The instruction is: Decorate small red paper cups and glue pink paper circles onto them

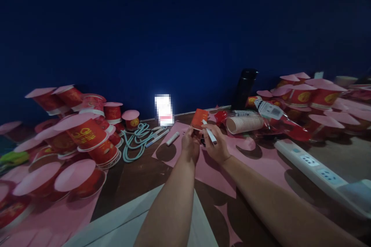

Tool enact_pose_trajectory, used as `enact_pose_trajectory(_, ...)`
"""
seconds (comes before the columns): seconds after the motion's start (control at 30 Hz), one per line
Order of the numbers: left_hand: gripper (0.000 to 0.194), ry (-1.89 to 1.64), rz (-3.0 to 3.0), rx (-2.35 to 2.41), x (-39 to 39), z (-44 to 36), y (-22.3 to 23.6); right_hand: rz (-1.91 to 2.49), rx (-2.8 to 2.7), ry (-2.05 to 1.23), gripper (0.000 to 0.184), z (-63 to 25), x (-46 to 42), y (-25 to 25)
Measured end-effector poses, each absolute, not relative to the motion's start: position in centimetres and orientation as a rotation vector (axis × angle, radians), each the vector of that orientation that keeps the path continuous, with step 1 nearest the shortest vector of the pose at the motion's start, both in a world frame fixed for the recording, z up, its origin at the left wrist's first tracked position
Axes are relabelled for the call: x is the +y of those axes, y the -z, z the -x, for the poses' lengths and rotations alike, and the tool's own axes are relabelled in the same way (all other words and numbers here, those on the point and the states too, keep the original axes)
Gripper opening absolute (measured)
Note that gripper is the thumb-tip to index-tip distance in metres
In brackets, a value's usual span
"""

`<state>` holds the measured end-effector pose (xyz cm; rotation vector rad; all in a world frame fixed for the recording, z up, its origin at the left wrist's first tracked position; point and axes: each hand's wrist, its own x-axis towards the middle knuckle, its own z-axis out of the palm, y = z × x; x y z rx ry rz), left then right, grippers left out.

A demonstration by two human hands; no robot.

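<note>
One red cup point(199, 119) sits above the desk point(139, 177), my left hand point(190, 146) with fingers closed round its base. My right hand point(215, 144) pinches a white marker point(210, 132) beside it. Pink paper point(214, 170) lies beneath; stacked cups point(245, 123) and a power strip point(315, 168) right. Cup print unreadable.

Dim overall; upper frame near-black blue. Bright white glare at centre from a small pixelated panel point(164, 109). Edges soft, bowed by wide-angle distortion. Lower-left cups point(75, 175) blurred.
</note>
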<state>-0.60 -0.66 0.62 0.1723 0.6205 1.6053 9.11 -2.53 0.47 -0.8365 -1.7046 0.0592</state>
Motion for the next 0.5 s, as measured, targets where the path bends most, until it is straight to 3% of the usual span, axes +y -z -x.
enact_pose_trajectory(0.5, 0.02, -1.596, -0.202, 0.539, -0.76, 0.25, -0.7, 0.901, -1.687, 0.03, 0.025, -8.45, -2.16, 0.05)
